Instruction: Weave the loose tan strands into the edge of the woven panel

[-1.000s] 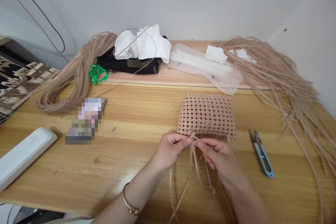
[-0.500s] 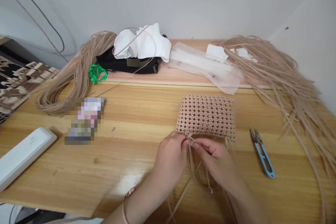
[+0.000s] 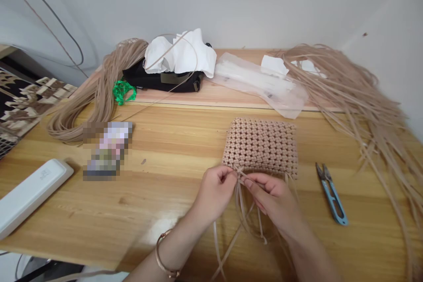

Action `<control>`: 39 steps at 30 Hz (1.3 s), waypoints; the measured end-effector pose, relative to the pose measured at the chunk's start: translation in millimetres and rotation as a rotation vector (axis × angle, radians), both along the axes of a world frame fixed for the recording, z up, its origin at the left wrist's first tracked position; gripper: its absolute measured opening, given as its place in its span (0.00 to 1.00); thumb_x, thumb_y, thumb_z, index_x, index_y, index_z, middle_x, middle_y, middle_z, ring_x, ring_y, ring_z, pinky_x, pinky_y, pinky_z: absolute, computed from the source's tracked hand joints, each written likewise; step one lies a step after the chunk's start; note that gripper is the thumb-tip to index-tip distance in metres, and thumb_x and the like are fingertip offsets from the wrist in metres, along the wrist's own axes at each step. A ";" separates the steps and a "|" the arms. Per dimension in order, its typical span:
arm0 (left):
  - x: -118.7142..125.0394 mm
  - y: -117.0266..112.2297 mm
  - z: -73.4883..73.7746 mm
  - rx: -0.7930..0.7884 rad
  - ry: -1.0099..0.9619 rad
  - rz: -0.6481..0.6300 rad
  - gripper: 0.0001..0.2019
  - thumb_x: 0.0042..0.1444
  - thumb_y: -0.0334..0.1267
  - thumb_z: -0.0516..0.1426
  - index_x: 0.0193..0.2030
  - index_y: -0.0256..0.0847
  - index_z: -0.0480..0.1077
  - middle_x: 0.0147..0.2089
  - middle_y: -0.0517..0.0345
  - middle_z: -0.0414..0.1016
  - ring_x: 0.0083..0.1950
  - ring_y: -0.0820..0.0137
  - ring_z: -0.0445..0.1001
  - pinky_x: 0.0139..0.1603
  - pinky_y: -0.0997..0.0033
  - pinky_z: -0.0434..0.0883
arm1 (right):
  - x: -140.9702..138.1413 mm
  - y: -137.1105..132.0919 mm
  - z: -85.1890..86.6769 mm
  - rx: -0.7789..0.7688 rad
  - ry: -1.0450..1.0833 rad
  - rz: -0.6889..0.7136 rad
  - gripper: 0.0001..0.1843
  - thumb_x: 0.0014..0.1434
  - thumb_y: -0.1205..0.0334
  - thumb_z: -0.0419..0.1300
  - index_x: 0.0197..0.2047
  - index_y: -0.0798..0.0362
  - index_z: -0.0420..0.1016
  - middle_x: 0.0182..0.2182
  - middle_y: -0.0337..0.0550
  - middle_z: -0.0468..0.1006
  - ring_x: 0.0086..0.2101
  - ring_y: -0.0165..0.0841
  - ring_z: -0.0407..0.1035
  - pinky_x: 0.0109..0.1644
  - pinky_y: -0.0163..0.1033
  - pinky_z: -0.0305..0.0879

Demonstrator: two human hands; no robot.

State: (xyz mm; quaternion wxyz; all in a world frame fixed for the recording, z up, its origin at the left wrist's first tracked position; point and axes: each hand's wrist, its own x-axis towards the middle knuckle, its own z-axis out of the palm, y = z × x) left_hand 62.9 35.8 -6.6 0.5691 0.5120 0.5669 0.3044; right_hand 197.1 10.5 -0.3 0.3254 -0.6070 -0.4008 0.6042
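A tan woven piece (image 3: 261, 143) of knotted cord lies in front of me, with several loose cords (image 3: 243, 211) hanging from its near edge. At its near left corner, my left hand (image 3: 218, 187) pinches a cord, thumb against fingers. Just to the right, my right hand (image 3: 272, 196) grips a cord between thumb and forefinger. Between the two hands, cords cross close to the woven edge. My fingers partly hide the crossing. The woven piece lies beyond both hands.
Blue thread snips (image 3: 333, 198) lie to the right. Bundles of tan cord lie at the back left (image 3: 99, 88) and right (image 3: 357, 83). A black bag (image 3: 158, 81) with white paper, clear plastic packaging (image 3: 261, 83), green netting (image 3: 124, 92), a pixelated flat object (image 3: 109, 150) and a white case (image 3: 36, 196) are about.
My left hand has turned slightly and its fingers have shifted on the cord beside the woven edge. My right hand keeps nearly the same place. The view has shifted slightly.
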 end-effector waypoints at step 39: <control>-7.9 10.4 -5.0 -0.656 -0.699 -0.304 0.18 0.47 0.49 0.59 0.23 0.36 0.61 0.15 0.74 0.41 0.15 0.84 0.37 0.15 0.78 0.35 | 16.4 -8.1 -1.8 -0.024 0.088 -0.211 0.15 0.46 0.51 0.63 0.28 0.55 0.70 0.10 0.30 0.59 0.14 0.22 0.46 0.18 0.30 0.39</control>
